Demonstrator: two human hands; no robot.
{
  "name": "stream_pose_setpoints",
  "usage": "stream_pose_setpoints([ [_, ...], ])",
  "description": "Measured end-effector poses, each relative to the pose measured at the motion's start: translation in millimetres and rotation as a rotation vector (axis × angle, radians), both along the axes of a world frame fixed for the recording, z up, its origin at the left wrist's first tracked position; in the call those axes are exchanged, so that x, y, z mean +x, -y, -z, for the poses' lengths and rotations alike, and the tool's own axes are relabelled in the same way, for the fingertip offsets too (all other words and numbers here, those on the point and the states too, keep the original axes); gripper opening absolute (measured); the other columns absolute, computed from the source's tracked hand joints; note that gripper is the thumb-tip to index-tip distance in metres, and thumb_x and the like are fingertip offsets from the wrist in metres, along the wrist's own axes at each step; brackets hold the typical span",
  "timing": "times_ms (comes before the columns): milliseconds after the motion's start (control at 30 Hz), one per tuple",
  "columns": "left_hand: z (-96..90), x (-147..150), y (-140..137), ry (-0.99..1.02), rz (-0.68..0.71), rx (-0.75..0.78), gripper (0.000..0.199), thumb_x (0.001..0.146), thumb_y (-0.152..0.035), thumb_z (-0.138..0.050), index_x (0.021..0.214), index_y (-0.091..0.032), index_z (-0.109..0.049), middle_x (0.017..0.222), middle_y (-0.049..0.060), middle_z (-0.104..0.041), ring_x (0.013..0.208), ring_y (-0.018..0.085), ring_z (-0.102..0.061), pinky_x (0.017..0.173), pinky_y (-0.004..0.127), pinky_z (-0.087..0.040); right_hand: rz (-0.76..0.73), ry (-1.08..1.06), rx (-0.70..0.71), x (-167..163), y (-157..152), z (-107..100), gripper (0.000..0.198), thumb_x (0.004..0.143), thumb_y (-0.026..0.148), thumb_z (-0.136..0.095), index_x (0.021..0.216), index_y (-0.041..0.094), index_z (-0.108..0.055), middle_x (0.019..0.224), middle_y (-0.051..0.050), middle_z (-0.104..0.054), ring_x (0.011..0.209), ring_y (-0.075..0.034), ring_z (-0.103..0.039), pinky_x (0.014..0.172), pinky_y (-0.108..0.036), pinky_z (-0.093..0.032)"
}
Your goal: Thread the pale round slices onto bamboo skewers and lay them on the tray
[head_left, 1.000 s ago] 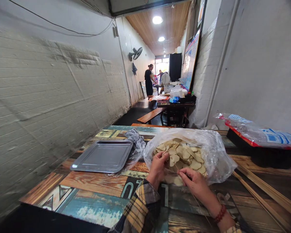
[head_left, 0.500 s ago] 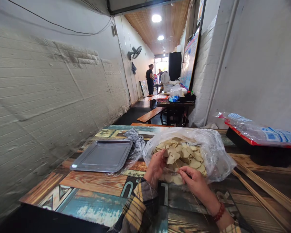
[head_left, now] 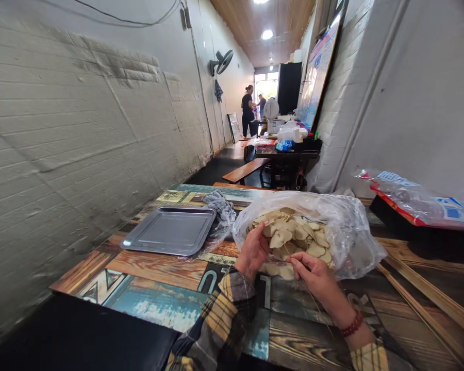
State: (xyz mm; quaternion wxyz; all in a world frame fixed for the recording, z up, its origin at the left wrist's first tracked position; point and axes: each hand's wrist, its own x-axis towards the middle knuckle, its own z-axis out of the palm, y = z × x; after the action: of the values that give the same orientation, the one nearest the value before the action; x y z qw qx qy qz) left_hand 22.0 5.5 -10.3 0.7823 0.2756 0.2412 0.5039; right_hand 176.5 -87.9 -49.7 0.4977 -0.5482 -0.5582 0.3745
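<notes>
A clear plastic bag [head_left: 353, 242] lies open on the table, filled with thin, pale beige, roundish slices [head_left: 307, 234]; I cannot tell what food they are. At the left side of the pile, my left hand [head_left: 253, 251] is curled with a slice at its fingertips, its grip partly hidden. My right hand [head_left: 311, 270] pinches a thin wooden skewer [head_left: 317, 304] in front of the bag. The skewer's upper tip reaches a slice [head_left: 281, 238] near my left fingers, and its lower end slants down toward me.
Left of the bag are a grey metal tray [head_left: 170, 232] and a crumpled grey cloth [head_left: 219, 205]. More wooden skewers [head_left: 429, 288] lie at right, near a black container [head_left: 406, 216] topped with plastic packaging [head_left: 429, 198]. A bench [head_left: 247, 170] and two people stand farther back.
The camera view has tilted down and shifted slightly, so the background sits higher. Both hands stay at the bag, with the skewer still in my right hand.
</notes>
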Motion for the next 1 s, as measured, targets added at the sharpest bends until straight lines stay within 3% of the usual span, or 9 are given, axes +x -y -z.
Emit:
stream_pose_setpoints([
  [167, 2.0, 0.6, 0.4, -0.059, 0.058, 0.042, 0.036, 0.060, -0.031, -0.094, 0.083, -0.012, -0.075, 0.080, 0.005, -0.075, 0.072, 0.015, -0.067, 0.071, 0.027, -0.050, -0.017, -0.020, -0.017, 3.2, 0.3, 7.0, 0.039, 0.089, 0.054, -0.061, 0.089, 0.017, -0.074, 0.057, 0.002, -0.057, 0.056, -0.016, -0.050, 0.057, -0.028, -0.036],
  [300, 3.9, -0.1, -1.4, -0.101, 0.037, 0.030, 0.039, 0.050, -0.030, -0.098, 0.072, -0.012, -0.071, 0.066, 0.000, -0.068, 0.061, 0.011, -0.059, 0.063, 0.024, -0.043, -0.043, -0.077, -0.048, 3.7, 2.2, 5.6, 0.041, 0.089, 0.057, -0.062, 0.090, 0.017, -0.072, 0.055, 0.003, -0.054, 0.053, -0.015, -0.046, 0.055, -0.028, -0.032],
  [700, -1.4, 2.7, 2.8, -0.116, -0.001, 0.025, 0.049, 0.044, -0.042, -0.100, 0.071, -0.013, -0.071, 0.066, 0.001, -0.068, 0.061, 0.011, -0.059, 0.062, 0.024, -0.045, -0.028, -0.021, -0.045, -0.2, 3.6, -0.7, 0.041, 0.088, 0.056, -0.061, 0.089, 0.017, -0.073, 0.056, 0.003, -0.053, 0.054, -0.015, -0.046, 0.055, -0.028, -0.032],
  [1000, 6.7, 5.4, 2.7, -0.168, 0.012, 0.038, 0.050, 0.046, -0.047, -0.098, 0.072, -0.013, -0.072, 0.064, 0.002, -0.066, 0.060, 0.012, -0.057, 0.060, 0.024, -0.043, 0.035, 0.073, -0.002, -1.1, 3.9, 0.4, 0.040, 0.088, 0.054, -0.058, 0.083, 0.018, -0.073, 0.054, 0.003, -0.055, 0.053, -0.016, -0.050, 0.055, -0.029, -0.036],
])
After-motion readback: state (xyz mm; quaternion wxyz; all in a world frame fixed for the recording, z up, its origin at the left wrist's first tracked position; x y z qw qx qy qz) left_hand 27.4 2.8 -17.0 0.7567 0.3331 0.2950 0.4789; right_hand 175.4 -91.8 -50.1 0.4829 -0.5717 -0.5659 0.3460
